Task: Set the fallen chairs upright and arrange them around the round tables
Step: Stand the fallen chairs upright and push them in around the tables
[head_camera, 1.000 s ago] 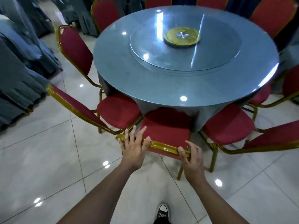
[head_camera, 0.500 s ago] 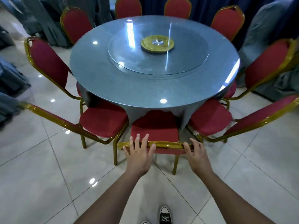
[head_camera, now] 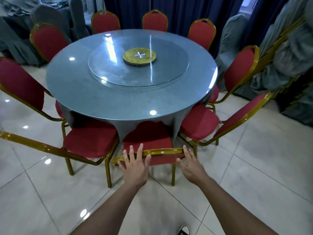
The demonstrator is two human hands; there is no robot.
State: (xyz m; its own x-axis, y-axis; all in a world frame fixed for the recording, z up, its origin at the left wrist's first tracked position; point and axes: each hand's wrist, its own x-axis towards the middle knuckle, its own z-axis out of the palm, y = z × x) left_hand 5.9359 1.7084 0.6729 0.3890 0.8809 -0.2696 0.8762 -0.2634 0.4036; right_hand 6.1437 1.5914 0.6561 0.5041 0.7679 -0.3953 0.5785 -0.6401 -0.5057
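Resting hands (head_camera: 162, 165) flat on chair (head_camera: 147, 143) back; no writing legible.

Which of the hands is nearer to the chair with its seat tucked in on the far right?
Right. The right hand is at the near chair's right end, toward that right chair; the left hand is further left.

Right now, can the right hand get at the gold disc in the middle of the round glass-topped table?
Probably not without moving. The right hand rests at the gold top rail of the red chair, which stands between the person and the round grey glass-topped table. The gold disc sits at the centre, well beyond that arm's stretch.
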